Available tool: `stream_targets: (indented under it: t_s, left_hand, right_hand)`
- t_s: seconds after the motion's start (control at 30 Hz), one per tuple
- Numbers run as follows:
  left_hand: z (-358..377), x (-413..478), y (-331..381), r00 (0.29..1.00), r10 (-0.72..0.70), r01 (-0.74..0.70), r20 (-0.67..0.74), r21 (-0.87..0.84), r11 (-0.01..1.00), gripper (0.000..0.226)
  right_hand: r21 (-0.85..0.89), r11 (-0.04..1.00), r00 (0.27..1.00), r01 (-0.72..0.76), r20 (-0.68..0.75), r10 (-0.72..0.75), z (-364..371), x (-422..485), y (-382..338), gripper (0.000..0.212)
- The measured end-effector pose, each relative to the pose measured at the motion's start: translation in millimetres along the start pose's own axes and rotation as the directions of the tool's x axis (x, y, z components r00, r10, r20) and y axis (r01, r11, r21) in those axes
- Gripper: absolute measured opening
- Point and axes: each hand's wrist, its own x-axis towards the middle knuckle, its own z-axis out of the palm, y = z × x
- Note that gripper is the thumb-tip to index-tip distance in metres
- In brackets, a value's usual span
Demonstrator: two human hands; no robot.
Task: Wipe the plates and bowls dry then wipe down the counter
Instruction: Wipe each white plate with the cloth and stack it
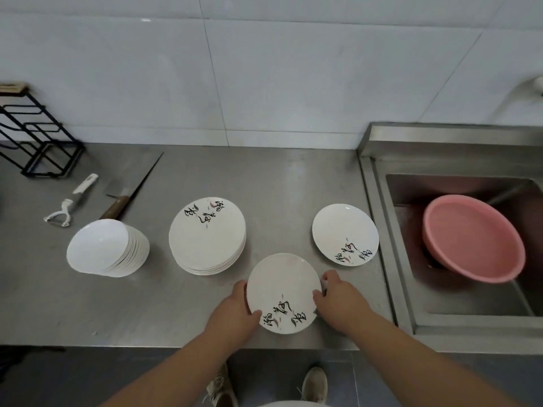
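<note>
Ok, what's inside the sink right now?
A pink basin leans tilted inside the sink, its open side towards the camera. Bare steel shows around it. Whatever lies beneath the basin is hidden.

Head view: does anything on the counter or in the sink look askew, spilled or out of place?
The pink basin stands tilted in the sink, not flat. The bowl stack seems to lean leftward, though the wide lens may cause that. A cleaver lies loose on the counter. No spill shows.
</note>
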Motion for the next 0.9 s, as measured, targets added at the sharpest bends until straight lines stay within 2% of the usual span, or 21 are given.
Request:
stream_targets:
  t_s: [0.07,0.17,0.23,0.3,0.47,0.6,0.67,0.7,0.77,0.9]
  left_hand:
    - [0.1,-1.3,-5.6,0.992,0.101,-0.088,-0.072,0.163,0.983,0.079]
    - [-1.7,0.0,-15.6,0.959,0.270,-0.208,-0.091,0.422,0.883,0.084]
    - [-2.6,4.0,-22.8,0.944,0.326,-0.265,-0.047,0.478,0.837,0.081]
    - [-3.3,6.7,-27.6,0.935,0.355,-0.304,-0.012,0.490,0.817,0.080]
    - [-0.9,10.9,-30.7,0.923,0.384,-0.343,0.022,0.496,0.798,0.080]
    - [-1.0,11.7,-33.9,0.924,0.380,-0.347,0.036,0.494,0.797,0.080]
    - [-0.8,12.6,-35.2,0.922,0.385,-0.352,0.042,0.504,0.789,0.080]
    - [-0.4,13.6,-36.2,0.922,0.385,-0.354,0.046,0.502,0.789,0.080]
    - [0.0,15.4,-38.4,0.923,0.381,-0.356,0.055,0.501,0.789,0.079]
    - [0.6,16.8,-40.5,0.919,0.390,-0.362,0.056,0.509,0.781,0.080]
  right_hand:
    - [0.003,0.998,0.990,0.067,-0.128,-0.066,0.2,-0.8,-3.7,0.033]
    - [0.016,0.948,0.920,0.317,-0.250,-0.303,7.6,-6.3,-15.6,0.037]
    - [-0.219,0.869,0.842,0.444,-0.228,-0.488,23.5,-10.4,-19.7,0.053]
    - [-0.453,0.761,0.793,0.465,-0.169,-0.585,42.9,-10.9,-19.7,0.068]
    - [-0.572,0.675,0.832,0.465,0.023,-0.554,78.0,-5.0,-14.9,0.091]
    - [-0.530,0.779,0.913,0.334,-0.025,-0.408,87.2,7.9,-24.4,0.097]
    - [-0.504,0.807,0.923,0.309,-0.047,-0.382,79.8,15.2,-33.8,0.096]
    - [-0.501,0.800,0.922,0.331,-0.010,-0.387,77.1,17.1,-37.9,0.096]
    - [-0.473,0.765,0.889,0.436,0.096,-0.448,78.0,14.7,-43.2,0.093]
    - [-0.449,0.619,0.746,0.644,0.190,-0.639,84.7,-8.1,-26.3,0.084]
